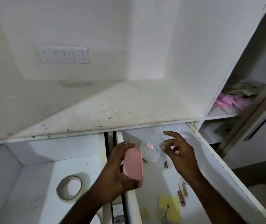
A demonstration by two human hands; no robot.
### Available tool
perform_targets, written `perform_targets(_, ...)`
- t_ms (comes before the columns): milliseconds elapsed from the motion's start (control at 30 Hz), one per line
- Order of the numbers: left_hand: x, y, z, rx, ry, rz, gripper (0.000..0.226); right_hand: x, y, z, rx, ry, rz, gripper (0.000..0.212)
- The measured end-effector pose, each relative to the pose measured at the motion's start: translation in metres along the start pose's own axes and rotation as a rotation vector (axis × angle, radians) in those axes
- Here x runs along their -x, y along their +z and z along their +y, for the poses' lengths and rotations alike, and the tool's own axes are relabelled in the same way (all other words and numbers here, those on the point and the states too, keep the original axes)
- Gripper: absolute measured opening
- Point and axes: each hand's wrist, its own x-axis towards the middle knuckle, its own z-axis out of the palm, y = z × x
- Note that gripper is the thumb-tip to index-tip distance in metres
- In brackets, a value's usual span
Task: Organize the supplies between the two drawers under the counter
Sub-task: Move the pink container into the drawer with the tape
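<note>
1. The left hand [117, 167] grips a flat pink oblong plastic case [133, 164] by its edges, holding it above the divider between the two open white drawers, at about 6 o'clock from the middle of the view.
2. The right hand [180, 152] pinches a clear plastic sleeve [155, 152] with a small red-bordered label, thumb and fingertips on its right edge, over the right drawer [213, 160] at about 5 o'clock.
3. To do this step well, I judge the pink case should go low and flat into the left drawer [37, 180], clear of the roll of pale tape [69, 187] lying at 7 o'clock.
4. The sleeve is limp; support it before laying it down.
5. In the way in the right drawer: a yellow paper pad [169, 207], small brown sticks [181, 198], and dark pieces too small to tell.
6. The stained white desk [96, 104] lies above; folded pink cloth [232, 101] sits on a shelf at 3 o'clock.
</note>
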Motion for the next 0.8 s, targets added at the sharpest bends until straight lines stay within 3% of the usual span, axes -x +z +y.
perform_targets(133,0.006,-0.060,0.015,0.059,-0.028,0.040,0.102,0.011,0.008,-0.052,-0.069,-0.131,-0.016,0.046)
perform_targets(233,0.024,-0.113,0.015,-0.057,-0.099,0.052,0.097,0.021,0.033,-0.078,-0.029,-0.283,-0.119,0.046)
perform_targets(367,0.066,-0.174,-0.011,-0.182,-0.328,0.229,0.096,0.035,0.088,-0.104,0.109,-0.655,-0.312,0.041)
perform_targets(500,0.108,-0.197,-0.039,-0.351,-0.448,0.390,0.098,0.052,0.150,-0.118,0.374,-1.041,-0.468,0.037)
perform_targets(667,0.122,-0.214,-0.060,-0.463,-0.505,0.471,0.104,0.092,0.218,-0.125,0.658,-1.196,-0.753,0.028)
perform_targets(800,0.121,-0.205,-0.075,-0.507,-0.583,0.321,0.109,0.122,0.248,-0.124,0.754,-1.240,-0.898,0.032)
